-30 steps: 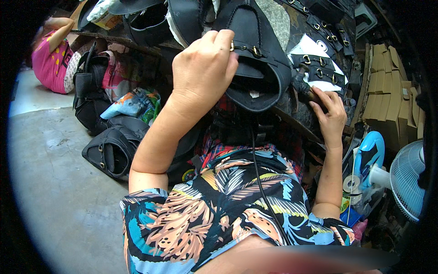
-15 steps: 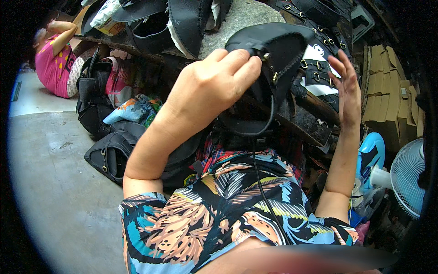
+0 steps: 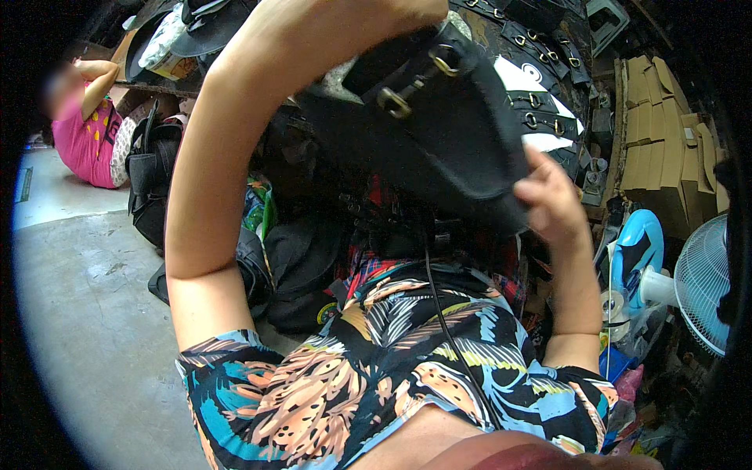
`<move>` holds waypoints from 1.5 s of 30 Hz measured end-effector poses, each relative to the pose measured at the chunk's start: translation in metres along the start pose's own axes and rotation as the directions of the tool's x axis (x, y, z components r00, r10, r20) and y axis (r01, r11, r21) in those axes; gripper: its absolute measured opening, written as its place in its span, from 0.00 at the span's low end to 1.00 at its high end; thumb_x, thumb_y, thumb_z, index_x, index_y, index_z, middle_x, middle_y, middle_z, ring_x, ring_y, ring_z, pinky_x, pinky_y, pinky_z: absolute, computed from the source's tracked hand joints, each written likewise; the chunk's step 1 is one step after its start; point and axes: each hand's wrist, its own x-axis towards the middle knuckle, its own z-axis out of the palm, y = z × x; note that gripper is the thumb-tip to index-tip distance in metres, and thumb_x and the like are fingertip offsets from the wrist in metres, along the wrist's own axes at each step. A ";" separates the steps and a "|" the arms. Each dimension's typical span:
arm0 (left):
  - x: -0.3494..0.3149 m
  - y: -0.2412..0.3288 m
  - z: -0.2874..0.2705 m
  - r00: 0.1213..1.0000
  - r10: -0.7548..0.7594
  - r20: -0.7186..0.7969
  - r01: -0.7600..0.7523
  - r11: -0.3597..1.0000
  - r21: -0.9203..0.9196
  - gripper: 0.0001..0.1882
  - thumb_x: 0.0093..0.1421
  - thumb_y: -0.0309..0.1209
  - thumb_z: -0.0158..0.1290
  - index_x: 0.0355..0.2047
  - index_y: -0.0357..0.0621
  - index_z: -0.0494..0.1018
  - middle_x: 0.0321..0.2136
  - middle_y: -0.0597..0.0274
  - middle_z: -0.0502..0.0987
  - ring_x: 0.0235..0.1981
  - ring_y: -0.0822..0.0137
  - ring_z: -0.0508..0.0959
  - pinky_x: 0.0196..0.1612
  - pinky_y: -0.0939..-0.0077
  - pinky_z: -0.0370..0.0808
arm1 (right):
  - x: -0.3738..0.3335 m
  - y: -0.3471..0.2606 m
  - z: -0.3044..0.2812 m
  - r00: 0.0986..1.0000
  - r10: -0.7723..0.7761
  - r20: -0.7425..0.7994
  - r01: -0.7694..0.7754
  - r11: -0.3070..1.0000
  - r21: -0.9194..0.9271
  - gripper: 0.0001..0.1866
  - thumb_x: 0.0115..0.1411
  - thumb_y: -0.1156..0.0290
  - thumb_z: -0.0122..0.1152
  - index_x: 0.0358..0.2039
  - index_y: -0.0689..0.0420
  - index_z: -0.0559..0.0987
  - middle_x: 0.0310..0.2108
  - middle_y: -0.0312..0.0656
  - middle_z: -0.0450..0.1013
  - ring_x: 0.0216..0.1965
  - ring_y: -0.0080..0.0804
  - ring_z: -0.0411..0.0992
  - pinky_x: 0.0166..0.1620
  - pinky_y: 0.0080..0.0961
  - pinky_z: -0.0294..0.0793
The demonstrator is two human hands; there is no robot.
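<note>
A black shoe upper (image 3: 462, 129) is raised close in front of me, with a gold-coloured metal bit (image 3: 419, 82) across it. My left hand (image 3: 392, 11) bends over its top at the upper edge of the picture. The left fingers are mostly hidden, but the upper hangs from that hand. Lower and to the right, my right hand (image 3: 554, 192) closes on the upper's right edge, its fingertips slightly blurred. Black straps with metal bits (image 3: 540, 110) lie on white sheets on the worktable, just beyond my right hand.
Other black uppers (image 3: 207, 27) lie on the table at the far left. A person in a pink shirt (image 3: 82, 149) is beyond it. Cardboard boxes (image 3: 658, 149) are stacked at the right, above a white fan (image 3: 699, 286). A black cable (image 3: 442, 313) runs down my front.
My left hand has moved up, turning the upper so its metal bit faces me. My right hand has come down and inward from open air to the upper's edge.
</note>
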 end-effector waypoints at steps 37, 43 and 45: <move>-0.019 0.046 0.036 0.850 -0.388 -0.356 0.142 0.820 -0.555 0.18 0.49 0.30 0.63 0.40 0.37 0.75 0.40 0.50 0.77 0.47 0.56 0.74 0.49 0.66 0.71 | 0.044 -0.041 -0.002 0.923 -0.078 0.378 0.101 0.994 -0.040 0.58 0.51 0.20 0.22 0.59 0.65 0.62 0.43 0.63 0.73 0.36 0.45 0.79 0.34 0.31 0.83; -0.085 0.086 0.061 0.902 -0.400 0.166 0.433 0.825 -0.364 0.25 0.55 0.29 0.58 0.55 0.48 0.69 0.62 0.51 0.61 0.66 0.52 0.54 0.66 0.57 0.50 | 0.078 -0.036 0.005 0.954 -0.277 0.113 0.293 0.943 -0.159 0.26 0.58 0.76 0.54 0.58 0.60 0.62 0.43 0.44 0.75 0.34 0.33 0.78 0.32 0.28 0.83; -0.100 0.089 0.060 0.874 -0.404 0.269 0.486 0.730 -0.481 0.27 0.54 0.26 0.57 0.56 0.48 0.68 0.64 0.52 0.57 0.68 0.53 0.49 0.67 0.58 0.48 | 0.084 -0.028 0.005 0.951 -0.307 0.023 0.305 0.928 -0.213 0.27 0.57 0.80 0.53 0.58 0.60 0.62 0.44 0.43 0.73 0.34 0.28 0.77 0.32 0.27 0.83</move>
